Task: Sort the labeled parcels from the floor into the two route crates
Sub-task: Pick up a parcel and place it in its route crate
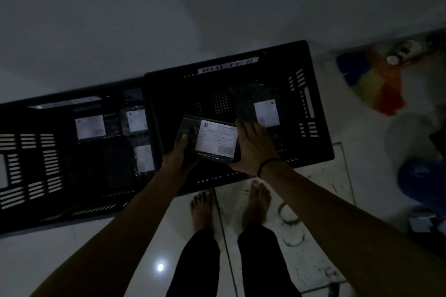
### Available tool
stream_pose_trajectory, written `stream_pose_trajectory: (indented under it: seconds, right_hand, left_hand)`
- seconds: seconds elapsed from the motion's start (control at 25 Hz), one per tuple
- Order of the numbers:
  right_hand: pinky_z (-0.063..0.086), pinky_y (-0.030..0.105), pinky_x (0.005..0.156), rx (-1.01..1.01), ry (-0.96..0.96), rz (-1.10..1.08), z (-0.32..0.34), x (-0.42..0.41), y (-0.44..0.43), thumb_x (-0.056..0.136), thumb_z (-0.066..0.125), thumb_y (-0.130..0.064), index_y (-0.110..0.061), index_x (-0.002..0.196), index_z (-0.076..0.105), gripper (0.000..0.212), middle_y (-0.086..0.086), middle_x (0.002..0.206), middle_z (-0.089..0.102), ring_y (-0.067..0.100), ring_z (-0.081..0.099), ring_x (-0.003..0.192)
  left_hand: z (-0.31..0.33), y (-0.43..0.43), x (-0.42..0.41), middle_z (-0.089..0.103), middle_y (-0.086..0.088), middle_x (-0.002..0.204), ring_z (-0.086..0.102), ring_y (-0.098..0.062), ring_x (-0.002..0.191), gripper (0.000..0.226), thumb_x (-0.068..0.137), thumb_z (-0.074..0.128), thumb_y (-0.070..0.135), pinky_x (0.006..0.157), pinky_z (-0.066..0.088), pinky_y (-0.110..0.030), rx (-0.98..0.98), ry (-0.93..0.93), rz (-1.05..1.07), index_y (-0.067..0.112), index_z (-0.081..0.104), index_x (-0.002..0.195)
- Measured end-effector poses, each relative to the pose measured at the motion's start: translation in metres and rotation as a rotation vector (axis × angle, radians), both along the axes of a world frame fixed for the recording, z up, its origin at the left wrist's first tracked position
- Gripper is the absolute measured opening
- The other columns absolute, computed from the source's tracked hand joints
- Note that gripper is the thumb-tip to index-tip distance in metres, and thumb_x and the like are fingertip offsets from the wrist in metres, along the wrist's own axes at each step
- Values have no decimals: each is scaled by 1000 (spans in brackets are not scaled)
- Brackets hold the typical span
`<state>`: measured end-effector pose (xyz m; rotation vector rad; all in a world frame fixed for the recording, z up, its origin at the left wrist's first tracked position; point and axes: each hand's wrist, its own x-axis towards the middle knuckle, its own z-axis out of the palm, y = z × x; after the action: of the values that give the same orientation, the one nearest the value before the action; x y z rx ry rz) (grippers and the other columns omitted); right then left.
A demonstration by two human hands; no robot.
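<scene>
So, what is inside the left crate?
The left crate holds three dark parcels with white labels. One reads A; the others are unreadable. Anything beneath them is hidden.

Two crates side by side on the floor, left crate holding three parcels, right crate holding one parcel at its right, another parcel held above its left part.

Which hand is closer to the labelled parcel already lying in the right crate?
Right. The right hand reaches almost to that parcel, fingertips at its near corner; the left hand grips the B parcel farther left.
</scene>
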<state>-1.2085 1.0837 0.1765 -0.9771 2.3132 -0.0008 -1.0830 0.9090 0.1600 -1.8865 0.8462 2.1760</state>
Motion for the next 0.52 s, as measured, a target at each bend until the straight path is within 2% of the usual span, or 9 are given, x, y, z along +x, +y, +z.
stream_pose_trajectory:
  seconds: [0.08, 0.12, 0.2, 0.24, 0.36, 0.4, 0.44, 0.48, 0.52]
  right_hand:
    - [30, 46, 111, -8, -27, 83, -30, -4, -9, 57, 79, -57, -7, 151, 15, 124, 10, 147, 30, 30, 32, 130]
    - [30, 46, 111, -14, -42, 120, -45, -6, -14, 58, 80, -55, -7, 151, 14, 124, 10, 147, 30, 30, 31, 130]
    - [30, 45, 111, -16, -75, 172, -76, -13, -22, 59, 82, -52, -8, 151, 14, 123, 10, 147, 29, 29, 30, 131]
    - [30, 45, 112, -12, -82, 188, -89, -16, -23, 59, 83, -50, -8, 151, 15, 122, 9, 147, 29, 29, 30, 132]
    - [31, 44, 112, 8, -83, 327, -121, -20, -29, 62, 83, -42, -8, 151, 16, 117, 9, 147, 30, 27, 30, 132]
    - [30, 44, 112, 14, -90, 369, -132, -20, -33, 63, 83, -39, -8, 151, 16, 115, 9, 148, 30, 27, 30, 132]
    - [31, 43, 112, 25, -105, 406, -141, -18, -36, 64, 83, -37, -8, 151, 17, 112, 9, 147, 30, 27, 31, 131]
    - [33, 42, 110, 30, -113, 439, -151, -16, -39, 65, 83, -35, -8, 150, 20, 110, 9, 147, 31, 27, 32, 130]
    - [35, 42, 108, 46, -126, 456, -161, -14, -40, 66, 83, -34, -7, 149, 22, 106, 10, 146, 31, 28, 32, 130]
  left_hand:
    - [-27, 1, 4, 63, -11, 130, 61, -33, 116, 103, 51, 83, 69, 93, 54, -48, 31, -76, 54, 15, 55, 134]
    - [-38, 4, 3, 62, -12, 130, 61, -34, 114, 102, 53, 81, 70, 93, 54, -50, 21, -129, 99, 12, 55, 133]
    - [-55, 11, -2, 61, -11, 124, 60, -33, 110, 72, 77, 73, 56, 95, 52, -49, -76, -214, 113, 9, 54, 128]
    - [-65, 17, -5, 60, -10, 120, 60, -32, 107, 51, 86, 68, 46, 96, 51, -47, -136, -278, 87, 13, 54, 123]
    - [-96, 34, -10, 59, -17, 125, 59, -33, 110, 43, 96, 58, 23, 93, 51, -39, -226, -409, -61, 0, 51, 131]
    - [-101, 39, -10, 56, -17, 131, 56, -34, 117, 46, 96, 57, 20, 94, 50, -39, -277, -470, -162, 1, 46, 136]
    - [-106, 42, -8, 48, -16, 140, 50, -33, 126, 55, 95, 57, 19, 98, 47, -39, -378, -511, -350, 4, 37, 144]
    - [-117, 43, -6, 36, -15, 150, 40, -32, 135, 67, 94, 58, 20, 105, 42, -41, -472, -472, -473, 8, 25, 151]
    - [-123, 40, -6, 24, -14, 157, 29, -31, 142, 77, 93, 59, 21, 113, 35, -42, -611, -429, -714, 12, 14, 154]
